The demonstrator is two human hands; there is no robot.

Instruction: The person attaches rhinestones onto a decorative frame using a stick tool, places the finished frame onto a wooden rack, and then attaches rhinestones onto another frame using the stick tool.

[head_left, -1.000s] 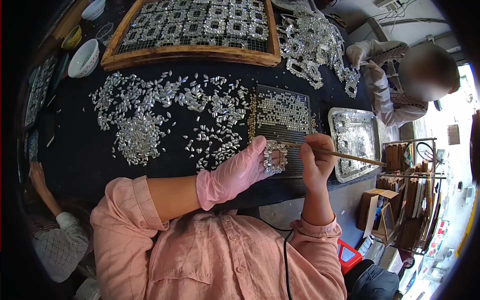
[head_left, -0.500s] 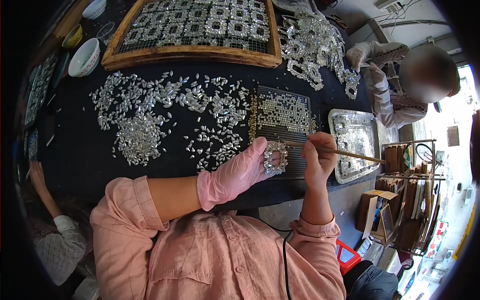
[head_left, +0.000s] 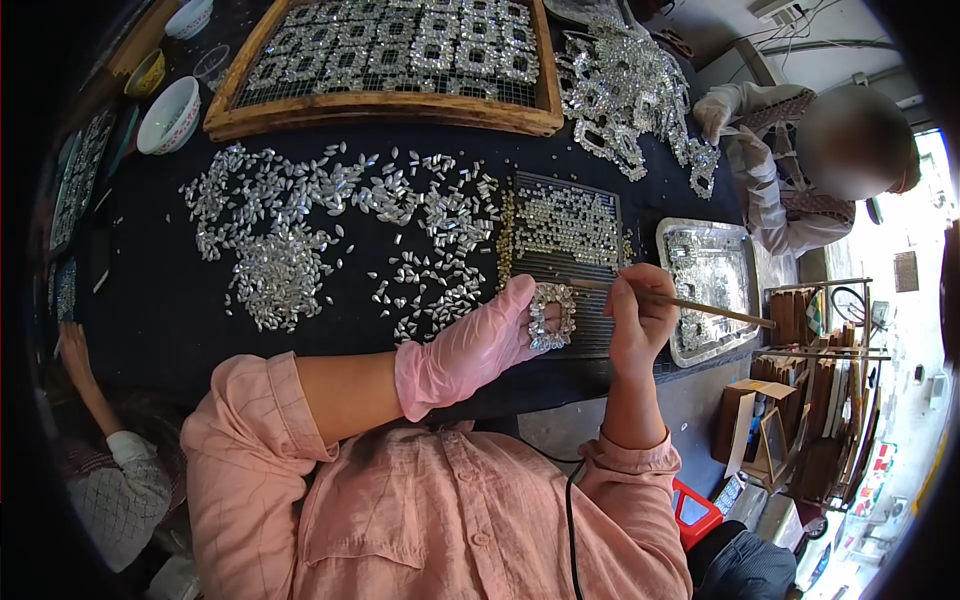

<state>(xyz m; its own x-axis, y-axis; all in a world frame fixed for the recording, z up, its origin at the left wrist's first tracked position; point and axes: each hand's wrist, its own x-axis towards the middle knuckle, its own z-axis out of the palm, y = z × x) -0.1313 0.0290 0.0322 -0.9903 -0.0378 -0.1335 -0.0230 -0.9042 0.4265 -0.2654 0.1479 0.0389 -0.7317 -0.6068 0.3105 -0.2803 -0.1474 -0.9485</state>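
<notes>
My left hand (head_left: 470, 345), in a pink glove, holds a square crystal ornament (head_left: 551, 316) with an open centre. My right hand (head_left: 642, 315) is bare and pinches a thin wooden stick (head_left: 715, 311). The stick's tip points left toward the ornament's top edge; whether it touches cannot be told. Behind both hands lies a ridged black board (head_left: 568, 225) with rows of small round stones. To its left, loose silvery stones (head_left: 275, 275) are spread over the dark cloth.
A wooden-framed mesh tray (head_left: 380, 103) of crystal squares stands at the back, beside piled ornaments (head_left: 630, 90). A metal tray (head_left: 708, 290) lies right. Bowls (head_left: 170, 116) stand back left. A co-worker's gloved hands (head_left: 715, 112) are at right; another person's arm (head_left: 85, 370) is at left.
The stick and my right hand have shifted very slightly. My left hand stays in place with the ornament.
</notes>
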